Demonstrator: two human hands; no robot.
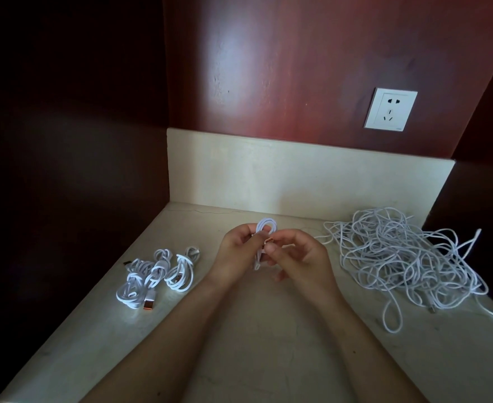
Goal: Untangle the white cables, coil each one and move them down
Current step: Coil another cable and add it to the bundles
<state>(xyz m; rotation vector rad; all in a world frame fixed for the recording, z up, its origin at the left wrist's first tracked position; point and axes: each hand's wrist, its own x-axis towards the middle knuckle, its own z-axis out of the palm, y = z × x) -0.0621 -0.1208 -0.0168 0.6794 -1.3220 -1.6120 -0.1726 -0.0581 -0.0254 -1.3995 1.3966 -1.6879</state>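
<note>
My left hand [236, 251] grips a small coil of white cable [264, 228] held upright above the middle of the counter, its loops sticking out above my fingers. My right hand [300, 257] pinches the cable's copper-coloured plug [269, 242] right beside the coil. On the right of the counter lies a big tangled heap of white cables [405, 257]. Several coiled white cables [155, 274] lie grouped at the left, one with a copper-coloured plug [148, 304] at the front.
The pale stone counter [268, 330] ends in a low stone upstand [297, 175] at the back. Above it is a red-brown wall with a white socket [390, 109]. A dark panel closes the left side. A loose cable loop [392, 312] trails forward from the heap.
</note>
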